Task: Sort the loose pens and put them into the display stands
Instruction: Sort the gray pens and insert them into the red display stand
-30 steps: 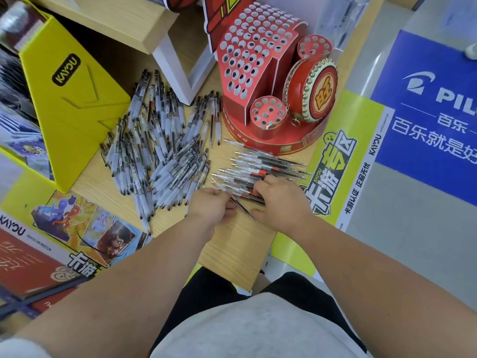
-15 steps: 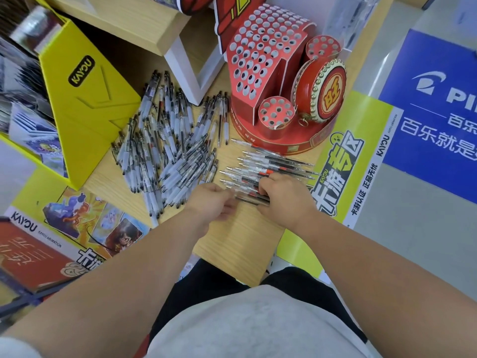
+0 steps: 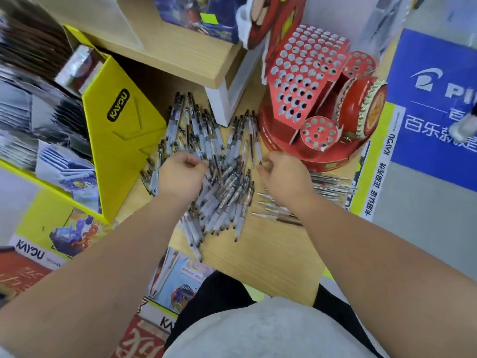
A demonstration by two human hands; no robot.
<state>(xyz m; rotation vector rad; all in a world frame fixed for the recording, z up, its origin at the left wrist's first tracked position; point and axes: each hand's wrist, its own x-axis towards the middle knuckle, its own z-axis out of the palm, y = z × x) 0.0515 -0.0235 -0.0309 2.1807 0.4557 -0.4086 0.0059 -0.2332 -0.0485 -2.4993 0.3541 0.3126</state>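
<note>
A big loose pile of clear and white pens (image 3: 219,182) lies on the wooden tabletop (image 3: 278,259). A smaller row of sorted pens (image 3: 327,187) lies to its right, partly under my right wrist. The red display stand (image 3: 307,81), full of empty holes, stands behind that row. My left hand (image 3: 180,177) hovers over the pile's left part with curled fingers; whether it holds a pen is hidden. My right hand (image 3: 282,177) is at the pile's right edge, thumb and forefinger closing round the lower end of a white pen (image 3: 258,148).
A yellow cardboard display box (image 3: 121,140) stands left of the pile. A raised wooden shelf (image 3: 180,55) on a white support (image 3: 229,99) overhangs the back. The table's right edge drops to the floor with a blue mat (image 3: 433,125). Printed card boxes lie at the lower left.
Both hands left the sorted row at the right and moved up and left onto the big pile. The camera tilted, so the scene sits lower in view.
</note>
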